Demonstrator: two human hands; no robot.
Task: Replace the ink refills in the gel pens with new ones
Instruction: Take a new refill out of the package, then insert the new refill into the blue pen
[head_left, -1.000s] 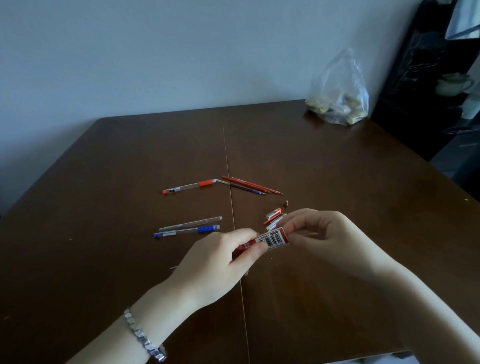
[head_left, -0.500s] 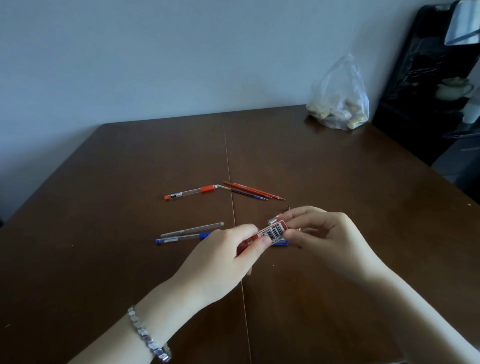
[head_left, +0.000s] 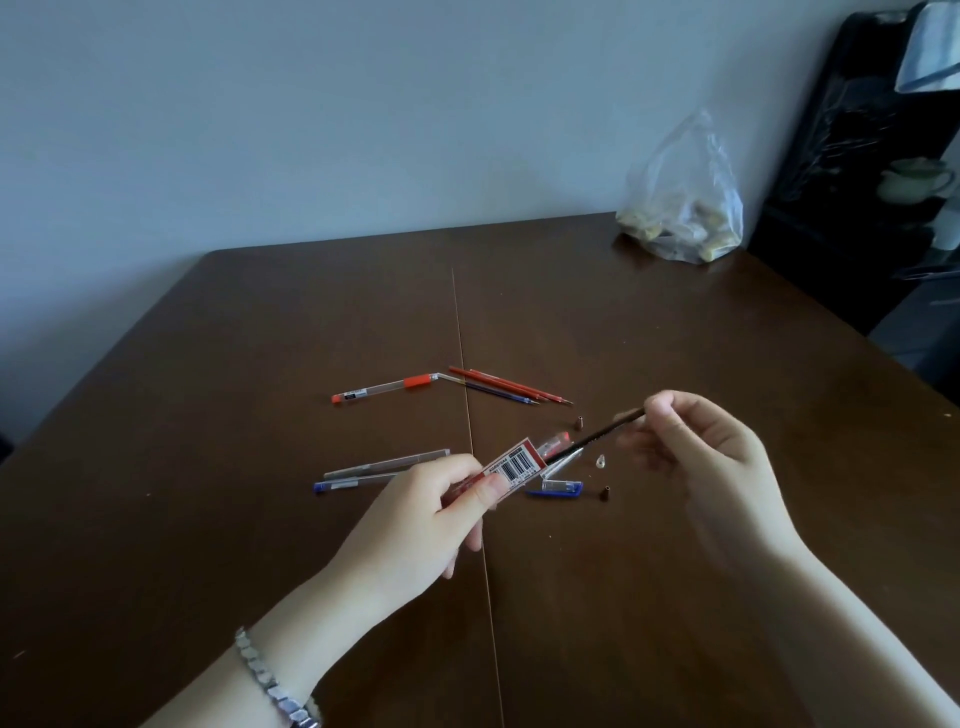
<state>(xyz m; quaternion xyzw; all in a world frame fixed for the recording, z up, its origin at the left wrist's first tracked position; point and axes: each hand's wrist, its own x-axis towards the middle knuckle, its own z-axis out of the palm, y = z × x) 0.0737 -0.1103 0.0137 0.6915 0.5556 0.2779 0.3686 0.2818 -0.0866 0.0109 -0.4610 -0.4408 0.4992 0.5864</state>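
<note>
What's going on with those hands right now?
Left hand grips refill pack. Right hand pinches dark refill, partly out. Nothing blocking.

Home — dining table (head_left: 260, 467), food bag (head_left: 685, 208).

Pens (head_left: 385, 472) left of table (head_left: 675, 571) seam
</note>
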